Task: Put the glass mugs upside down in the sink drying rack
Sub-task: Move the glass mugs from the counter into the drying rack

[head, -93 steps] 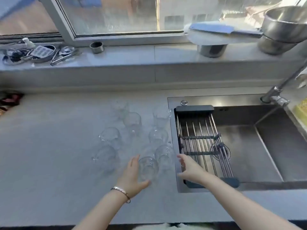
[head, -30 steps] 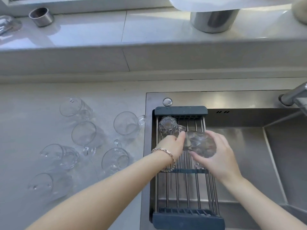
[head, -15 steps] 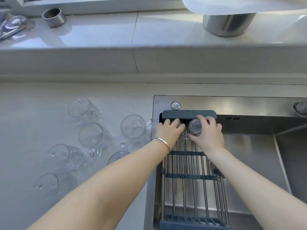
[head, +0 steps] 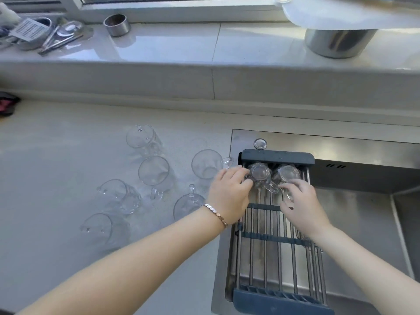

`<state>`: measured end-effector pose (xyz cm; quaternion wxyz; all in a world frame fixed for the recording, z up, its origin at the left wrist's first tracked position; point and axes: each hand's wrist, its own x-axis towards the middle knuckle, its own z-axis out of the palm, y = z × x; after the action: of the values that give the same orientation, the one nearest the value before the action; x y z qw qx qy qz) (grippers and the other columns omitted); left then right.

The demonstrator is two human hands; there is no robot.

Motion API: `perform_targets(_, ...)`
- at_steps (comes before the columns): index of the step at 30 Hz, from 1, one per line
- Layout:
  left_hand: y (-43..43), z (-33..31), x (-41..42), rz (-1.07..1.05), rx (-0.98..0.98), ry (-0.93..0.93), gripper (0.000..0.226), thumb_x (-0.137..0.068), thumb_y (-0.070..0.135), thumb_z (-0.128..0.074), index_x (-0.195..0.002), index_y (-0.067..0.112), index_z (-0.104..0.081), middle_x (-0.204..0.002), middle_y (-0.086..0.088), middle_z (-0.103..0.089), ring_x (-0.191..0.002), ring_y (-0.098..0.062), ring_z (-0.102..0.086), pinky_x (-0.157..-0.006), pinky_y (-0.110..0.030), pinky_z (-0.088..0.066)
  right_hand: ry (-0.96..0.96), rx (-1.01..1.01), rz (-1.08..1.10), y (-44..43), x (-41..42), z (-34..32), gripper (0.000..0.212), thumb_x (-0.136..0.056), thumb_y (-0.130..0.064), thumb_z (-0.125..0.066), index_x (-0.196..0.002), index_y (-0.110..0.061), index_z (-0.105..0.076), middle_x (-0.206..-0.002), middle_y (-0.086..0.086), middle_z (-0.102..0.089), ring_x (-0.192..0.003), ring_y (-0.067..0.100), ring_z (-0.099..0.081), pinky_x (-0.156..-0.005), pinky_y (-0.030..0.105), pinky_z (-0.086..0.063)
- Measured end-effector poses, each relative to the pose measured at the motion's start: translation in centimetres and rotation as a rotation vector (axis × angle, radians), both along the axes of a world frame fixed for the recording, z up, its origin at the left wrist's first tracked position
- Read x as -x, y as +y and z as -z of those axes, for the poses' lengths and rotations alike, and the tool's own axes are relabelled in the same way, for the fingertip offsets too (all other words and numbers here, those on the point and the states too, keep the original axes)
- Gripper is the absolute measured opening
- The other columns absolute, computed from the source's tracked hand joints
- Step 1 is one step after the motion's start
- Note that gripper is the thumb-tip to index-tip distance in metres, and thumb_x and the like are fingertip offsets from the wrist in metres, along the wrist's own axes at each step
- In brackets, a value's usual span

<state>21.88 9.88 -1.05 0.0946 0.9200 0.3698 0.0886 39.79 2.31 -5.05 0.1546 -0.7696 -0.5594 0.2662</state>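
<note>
The drying rack (head: pixel 265 253) spans the left part of the steel sink (head: pixel 363 226). Two glass mugs stand upside down side by side at its far end. My left hand (head: pixel 229 193) curls its fingers and thumb against the left mug (head: pixel 259 172). My right hand (head: pixel 300 202) lies over the rack bars, its fingertips touching the near side of the right mug (head: pixel 286 172). Several more glass mugs (head: pixel 154 172) stand upright on the grey counter left of the sink, the closest one (head: pixel 206 164) just beside my left hand.
A raised ledge runs behind the counter, carrying a metal pot (head: pixel 338 42) under a white board (head: pixel 341 14), a small metal cup (head: pixel 117 25) and a pile of utensils (head: pixel 45 35). A round button (head: pixel 260 143) sits on the sink rim.
Both mugs now stand at the far end of the rack. My hands have drawn back a little toward me; the right hand's grip has loosened to fingertips.
</note>
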Motion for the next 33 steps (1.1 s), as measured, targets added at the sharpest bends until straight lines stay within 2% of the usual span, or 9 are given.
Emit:
perform_targets(3, -0.4, -1.6, 4.9, -0.219, 0.032, -0.088, 0.037, -0.058, 0.022, -0.082, -0.091, 0.011, -0.07, -0.096, -0.01, -0.069, -0.086, -0.029, -0.069, -0.074, -0.036, -0.057, 0.101, -0.004, -0.166, 1.2, 3.4, -1.6, 0.046, -0.084, -0.012, -0.061, -0.129, -0.011, -0.048, -0.131, 0.005, -0.051, -0.129, 0.019, -0.042, -0.107, 0.025, -0.029)
perform_targets(6, -1.3, -2.1, 9.0, -0.458, 0.332, 0.105, 0.086, -0.07, 0.048, -0.073, -0.14, 0.014, -0.036, -0.14, -0.007, -0.037, -0.13, -0.026, -0.04, -0.109, -0.035, -0.034, 0.258, 0.049, -0.101, 3.7, 7.5, -1.8, 0.074, -0.079, -0.018, -0.069, -0.141, -0.01, -0.029, -0.143, 0.007, -0.037, -0.135, 0.02, -0.035, -0.111, 0.03, -0.028)
perform_targets(9, -2.0, -1.0, 11.2, -0.502, 0.605, 0.157, 0.111, -0.065, 0.05, -0.076, -0.148, 0.018, -0.009, -0.152, -0.001, -0.02, -0.141, -0.019, -0.024, -0.115, -0.033, -0.027, 0.435, 0.066, 0.081, 6.2, 11.3, -1.2, 0.1, -0.069, -0.021, -0.079, -0.145, -0.011, -0.014, -0.15, 0.009, -0.023, -0.139, 0.022, -0.026, -0.115, 0.033, -0.025)
perform_targets(12, -2.2, 0.8, 12.1, -0.518, 0.71, 0.046, 0.1, -0.068, 0.038, -0.078, -0.145, 0.023, -0.016, -0.145, 0.0, -0.039, -0.131, -0.019, -0.043, -0.104, -0.034, -0.042, 0.539, -0.002, 0.231, 8.1, 13.5, -0.1, 0.102, -0.064, -0.017, -0.083, -0.143, -0.009, -0.019, -0.147, 0.01, -0.027, -0.138, 0.022, -0.028, -0.11, 0.026, -0.024)
perform_targets(19, -2.7, 2.7, 12.1, -0.596, 0.82, -0.337, 0.079, -0.062, 0.018, -0.083, -0.125, 0.028, -0.037, -0.119, 0.014, -0.05, -0.117, -0.009, -0.051, -0.086, -0.012, -0.038, 0.677, -0.065, 0.402, 9.1, 14.3, 0.0, 0.08, -0.061, -0.013, -0.084, -0.129, -0.012, -0.041, -0.131, 0.003, -0.049, -0.123, 0.017, -0.045, -0.097, 0.023, -0.034)
perform_targets(21, -3.0, 3.1, 12.3, -0.638, 0.855, -0.424, 0.076, -0.054, 0.022, -0.083, -0.117, 0.032, -0.04, -0.115, 0.013, -0.054, -0.116, -0.012, -0.054, -0.088, -0.012, -0.042, 0.656, -0.07, 0.411, 7.7, 13.2, -0.6, 0.071, -0.061, -0.013, -0.083, -0.122, -0.011, -0.046, -0.126, 0.007, -0.05, -0.118, 0.019, -0.049, -0.093, 0.023, -0.035)
perform_targets(25, -4.0, 2.9, 12.3, -0.692, 0.895, -0.511, 0.071, -0.037, 0.044, -0.072, -0.101, 0.046, -0.042, -0.11, 0.015, -0.054, -0.111, -0.016, -0.057, -0.097, -0.033, -0.049, 0.55, 0.04, 0.315, 2.6, 9.5, -3.2, 0.043, -0.065, -0.017, -0.077, -0.1, -0.021, -0.051, -0.114, 0.005, -0.051, -0.103, 0.018, -0.052, -0.078, 0.023, -0.038)
perform_targets(29, -5.2, 1.6, 11.6, -0.645, 0.916, -0.546, 0.07, -0.035, 0.046, -0.069, -0.099, 0.045, -0.039, -0.112, 0.014, -0.051, -0.107, -0.012, -0.054, -0.086, -0.018, -0.045, 0.38, 0.283, 0.31, -2.2, 5.9, -4.8, 0.065, -0.072, -0.033, -0.072, -0.122, -0.02, -0.032, -0.108, -0.001, -0.047, -0.093, 0.017, -0.05, -0.068, 0.026, -0.039)
perform_targets(33, -5.4, 0.7, 10.5, -0.62, 0.902, -0.587, 0.067, -0.037, 0.043, -0.073, -0.095, 0.048, -0.039, -0.11, 0.023, -0.047, -0.107, -0.011, -0.056, -0.091, -0.032, -0.053, 0.032, 0.467, 0.293, -2.1, 3.9, -3.3, 0.066, -0.071, -0.051, -0.062, -0.123, -0.016, -0.039, -0.109, 0.004, -0.058, -0.095, 0.025, -0.058, -0.073, 0.033, -0.047)
